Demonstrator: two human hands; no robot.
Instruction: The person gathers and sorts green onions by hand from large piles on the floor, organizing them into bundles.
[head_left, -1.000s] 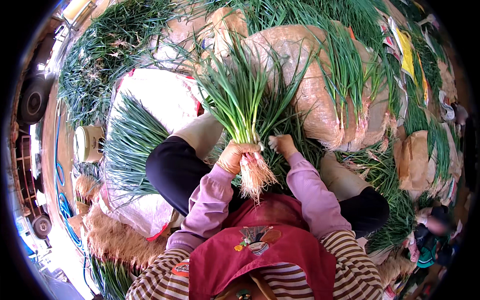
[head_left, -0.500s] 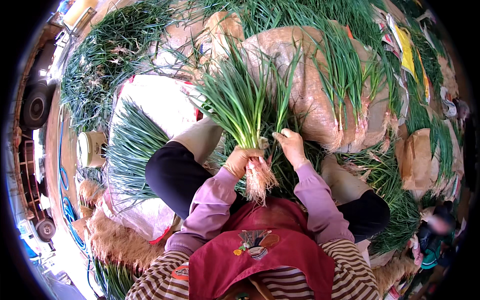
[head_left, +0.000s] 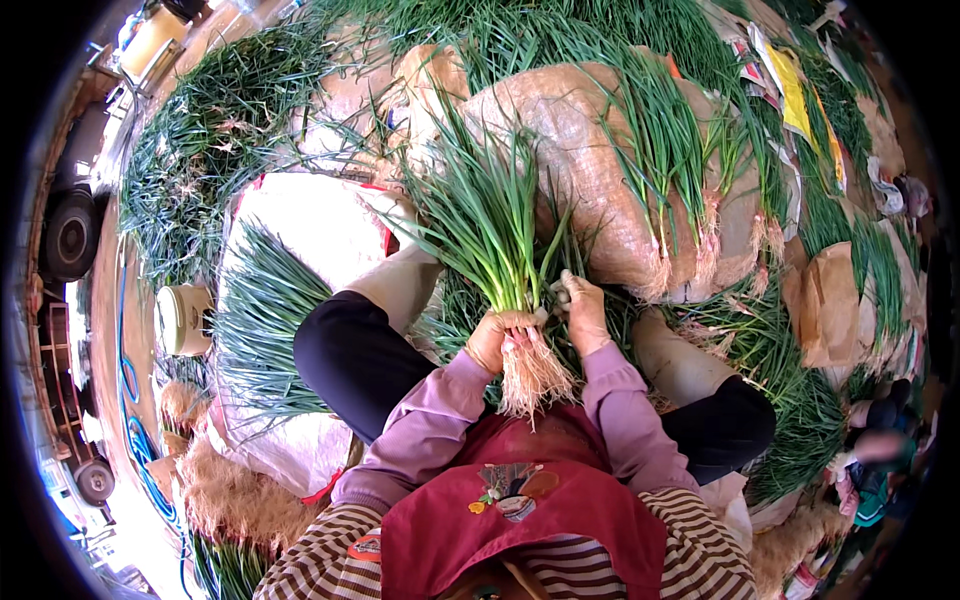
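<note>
A bunch of green onions [head_left: 490, 220] stands tilted in front of me, its leaves fanning away and its pale roots [head_left: 535, 375] hanging toward my apron. My left hand [head_left: 492, 338] is closed around the bunch just above the roots. Close beside the bunch, on its right, my right hand [head_left: 585, 312] has its fingers curled together at the stems' height. What those fingers pinch, if anything, is too small to make out. More loose green onions lie between my legs, partly hidden by the bunch.
A large tan sack [head_left: 570, 110] lies ahead, with several green onions spread on its right side. At left are a white sack [head_left: 300, 215], a pile of green leaves [head_left: 265, 310] and a cream bucket [head_left: 183, 320]. Brown paper [head_left: 828, 300] and another person [head_left: 885, 450] are at right.
The separate stalk that rose from my right hand has joined or come against the bunch. My right hand has shifted slightly lower, and the bunch and roots have turned a little.
</note>
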